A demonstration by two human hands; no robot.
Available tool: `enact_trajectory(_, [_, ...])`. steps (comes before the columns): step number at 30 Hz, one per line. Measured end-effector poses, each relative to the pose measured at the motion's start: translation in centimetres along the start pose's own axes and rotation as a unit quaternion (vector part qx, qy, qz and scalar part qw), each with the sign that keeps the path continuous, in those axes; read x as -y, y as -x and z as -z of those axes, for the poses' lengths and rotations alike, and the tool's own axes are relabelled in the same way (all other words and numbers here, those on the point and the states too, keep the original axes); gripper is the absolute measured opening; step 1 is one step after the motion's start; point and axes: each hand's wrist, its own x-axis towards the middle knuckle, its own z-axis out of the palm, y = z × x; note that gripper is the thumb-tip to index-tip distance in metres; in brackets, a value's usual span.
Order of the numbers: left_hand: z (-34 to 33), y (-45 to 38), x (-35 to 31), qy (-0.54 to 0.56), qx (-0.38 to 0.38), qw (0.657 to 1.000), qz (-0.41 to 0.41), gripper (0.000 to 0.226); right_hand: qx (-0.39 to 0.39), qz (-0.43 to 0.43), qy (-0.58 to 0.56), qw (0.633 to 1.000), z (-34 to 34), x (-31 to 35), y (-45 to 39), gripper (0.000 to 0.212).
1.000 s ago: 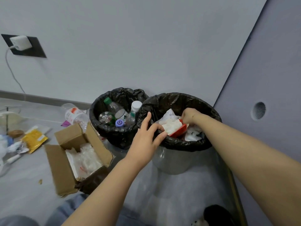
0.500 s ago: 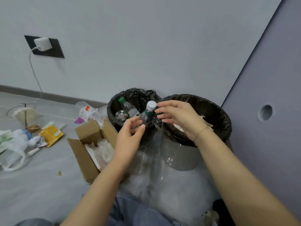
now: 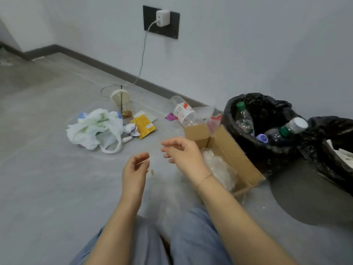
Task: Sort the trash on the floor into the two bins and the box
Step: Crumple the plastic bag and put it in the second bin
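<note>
My left hand (image 3: 136, 167) and my right hand (image 3: 183, 153) hover empty over the grey floor, fingers loosely curled, left of the cardboard box (image 3: 236, 159) that holds clear plastic film. Right of the box stands a black-lined bin (image 3: 265, 150) with several plastic bottles in it. A second black-lined bin (image 3: 332, 165) with white paper sits at the right edge. Trash lies ahead on the floor: a white plastic bag (image 3: 95, 129), a yellow packet (image 3: 144, 126), crumpled paper (image 3: 130, 129), a clear bottle with a red-and-white label (image 3: 183, 111) and a clear cup with a straw (image 3: 122, 101).
A charger (image 3: 163, 17) sits in a black wall socket, its white cable trailing down to the floor near the cup. A small pink scrap (image 3: 171, 117) lies by the bottle. My knees in blue jeans (image 3: 183, 236) fill the bottom middle.
Both hands have come away from the bins, where the right had been inside the right bin and then at a bottle, and now hover empty; the view has swung left toward the floor trash.
</note>
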Motion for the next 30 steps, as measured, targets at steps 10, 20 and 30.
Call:
enact_trajectory(10, [2.8, -11.8, 5.3, -0.166, -0.162, 0.970, -0.070, 0.034, -0.031, -0.019, -0.001, 0.999, -8.9, -9.1, -7.0, 0.037])
enact_trajectory(20, [4.6, -17.7, 7.5, -0.403, -0.191, 0.893, -0.059, 0.035, -0.021, -0.036, -0.011, 0.999, -9.1, -11.7, -10.6, 0.030])
enact_trajectory(30, [4.8, -13.5, 4.2, -0.206, -0.119, 0.966, -0.103, 0.012, -0.034, -0.017, -0.005, 0.999, -7.9, -11.4, -10.3, 0.028])
